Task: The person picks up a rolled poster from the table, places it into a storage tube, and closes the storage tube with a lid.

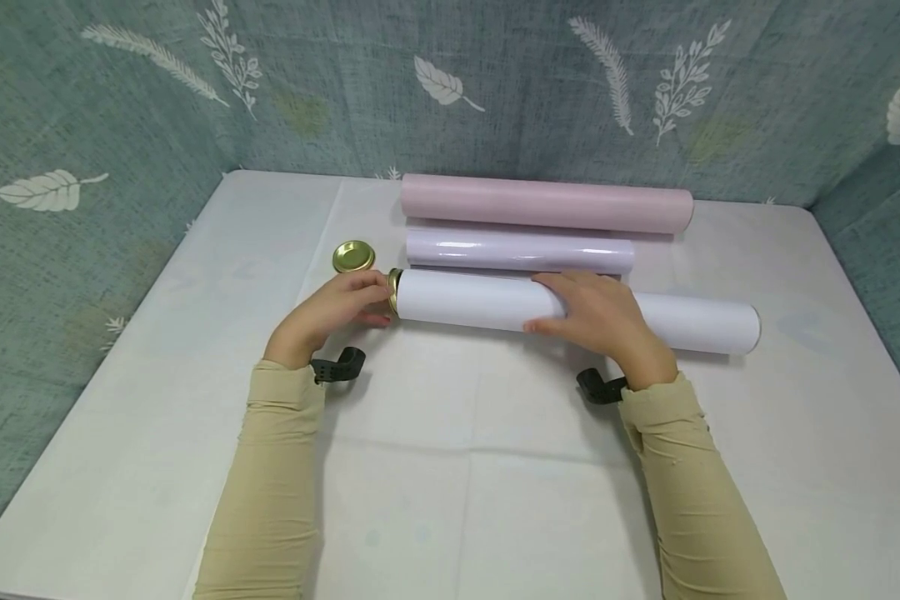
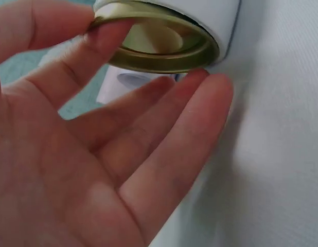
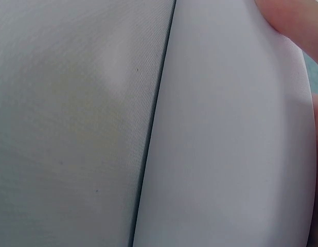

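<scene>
Nearest my head camera, two tan sleeves, the left (image 1: 270, 483) and the right (image 1: 701, 492), reached in over the white tablecloth (image 1: 390, 517), with a black mount (image 1: 341, 365) at the left wrist and another at the right.

Past the cuffs, I had the left hand (image 1: 336, 307) pinching the rim of a gold cap (image 2: 159, 63) at the left end of a white tube (image 1: 465, 298); my left wrist view showed a dark gap between cap and tube, though I couldn't tell how firmly it was seated. The right hand (image 1: 600, 312) grasped the tube around its middle, thumb on the near side, fingers over the far side. The tube lay crosswise on the cloth.

Just beyond the left hand, a loose gold lid (image 1: 353, 256) rested flat. Behind the tube I saw a shorter, glossy lilac roll (image 1: 517, 249), then a long pink tube (image 1: 547, 204) close to the table's back edge. Farthest off hung a grey-green curtain (image 1: 510, 67) printed with white leaves.
</scene>
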`<state>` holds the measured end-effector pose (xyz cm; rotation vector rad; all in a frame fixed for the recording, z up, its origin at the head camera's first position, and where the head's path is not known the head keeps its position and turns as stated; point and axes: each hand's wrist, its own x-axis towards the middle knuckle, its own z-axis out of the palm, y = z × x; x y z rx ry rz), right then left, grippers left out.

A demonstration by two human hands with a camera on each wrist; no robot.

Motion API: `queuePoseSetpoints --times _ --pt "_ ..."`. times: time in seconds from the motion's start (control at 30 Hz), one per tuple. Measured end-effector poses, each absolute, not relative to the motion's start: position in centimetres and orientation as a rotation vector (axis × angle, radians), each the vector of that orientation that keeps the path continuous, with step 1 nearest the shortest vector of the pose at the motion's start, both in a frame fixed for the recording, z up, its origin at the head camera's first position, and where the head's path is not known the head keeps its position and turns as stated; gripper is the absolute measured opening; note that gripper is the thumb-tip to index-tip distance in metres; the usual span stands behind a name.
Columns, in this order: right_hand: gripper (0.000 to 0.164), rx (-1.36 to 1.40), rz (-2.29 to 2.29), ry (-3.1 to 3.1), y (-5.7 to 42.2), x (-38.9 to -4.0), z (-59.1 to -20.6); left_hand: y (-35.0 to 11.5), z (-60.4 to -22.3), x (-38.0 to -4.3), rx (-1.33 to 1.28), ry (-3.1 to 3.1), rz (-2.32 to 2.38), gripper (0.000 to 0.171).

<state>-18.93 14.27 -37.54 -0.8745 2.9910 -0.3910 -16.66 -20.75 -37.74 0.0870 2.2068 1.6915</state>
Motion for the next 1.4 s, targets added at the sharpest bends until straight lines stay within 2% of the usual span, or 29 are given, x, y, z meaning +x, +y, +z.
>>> queuePoseSetpoints --times 1.07,1.27,1.4 --pt "0.079 -0.890 -0.390 2.999 14.1 -18.8 -37.5 -20.5 -38.8 -17.1 0.254 2.378 1.595 0.014" --pt "0.078 -0.880 -0.379 2.995 14.1 -18.8 -37.4 -20.4 -38.7 -17.1 0.308 2.443 1.475 0.026" --pt "0.078 -0.886 -0.379 2.996 14.2 -18.8 -37.5 -19.6 -37.3 -16.5 0.307 2.468 1.420 0.025"
